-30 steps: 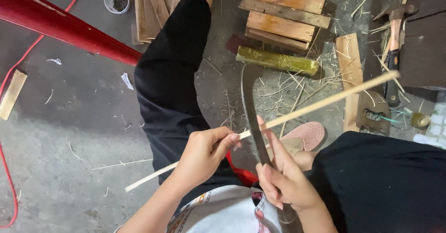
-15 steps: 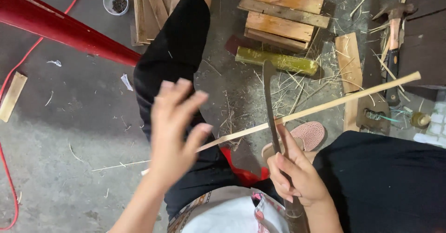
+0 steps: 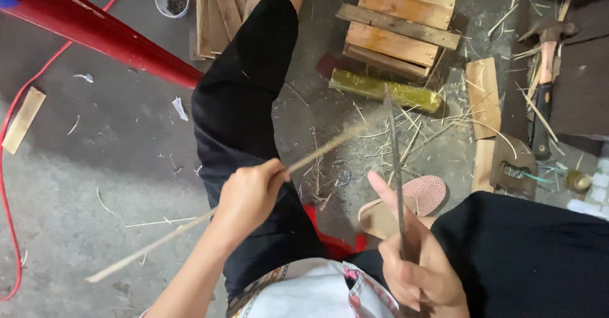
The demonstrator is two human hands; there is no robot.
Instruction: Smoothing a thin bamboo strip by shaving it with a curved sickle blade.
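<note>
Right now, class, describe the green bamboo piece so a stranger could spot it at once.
Find the stacked wooden planks at the top of the floor. Just below them lies the bamboo piece, a short round log. It alone is green; the planks and scattered splinters are pale.

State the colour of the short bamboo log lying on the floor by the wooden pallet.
The short bamboo log is yellowish green, seen best in the head view.

Bare concrete floor (image 3: 95,147) open at left, wooden pallets (image 3: 399,32), bamboo section (image 3: 380,91), hammer (image 3: 544,96) crowding right
</note>
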